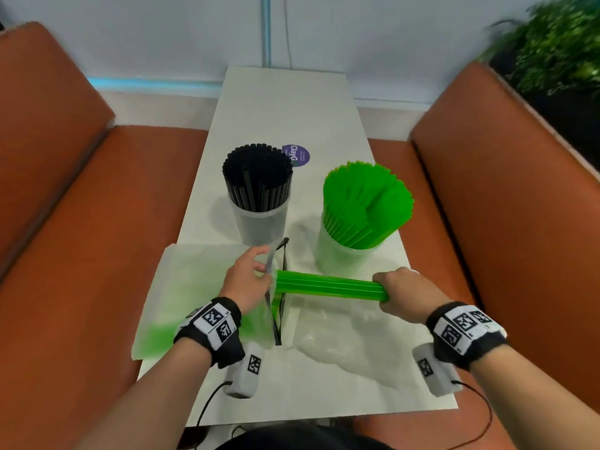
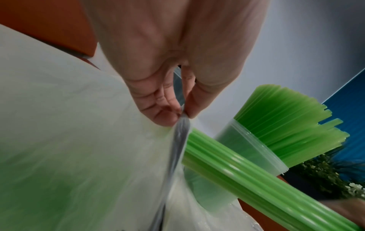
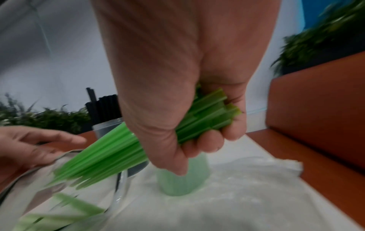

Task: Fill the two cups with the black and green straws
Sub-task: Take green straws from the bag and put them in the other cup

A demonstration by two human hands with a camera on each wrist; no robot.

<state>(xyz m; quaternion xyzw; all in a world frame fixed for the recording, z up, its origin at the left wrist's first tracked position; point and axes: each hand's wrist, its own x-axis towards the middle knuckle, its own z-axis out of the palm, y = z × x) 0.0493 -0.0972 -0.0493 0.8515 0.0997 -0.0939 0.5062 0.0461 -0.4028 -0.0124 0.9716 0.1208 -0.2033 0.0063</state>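
Two clear cups stand mid-table: the left cup (image 1: pixel 261 222) packed with black straws (image 1: pixel 258 177), the right cup (image 1: pixel 337 254) fanned full of green straws (image 1: pixel 367 203). My right hand (image 1: pixel 401 293) grips a bundle of green straws (image 1: pixel 328 285) that lies level, its left end still in the mouth of a clear plastic bag (image 1: pixel 201 297). My left hand (image 1: pixel 248 280) pinches the bag's open rim (image 2: pixel 182 123) between thumb and fingers. More green straws (image 3: pixel 65 209) lie inside the bag. In the right wrist view my fingers (image 3: pixel 199 143) wrap the bundle's end.
A second, crumpled clear bag (image 1: pixel 344 339) lies at the table's near right. A purple round sticker (image 1: pixel 296 155) sits behind the black-straw cup. Orange bench seats (image 1: pixel 97 228) flank the narrow white table (image 1: pixel 285 102); a plant (image 1: pixel 558 43) stands at the far right.
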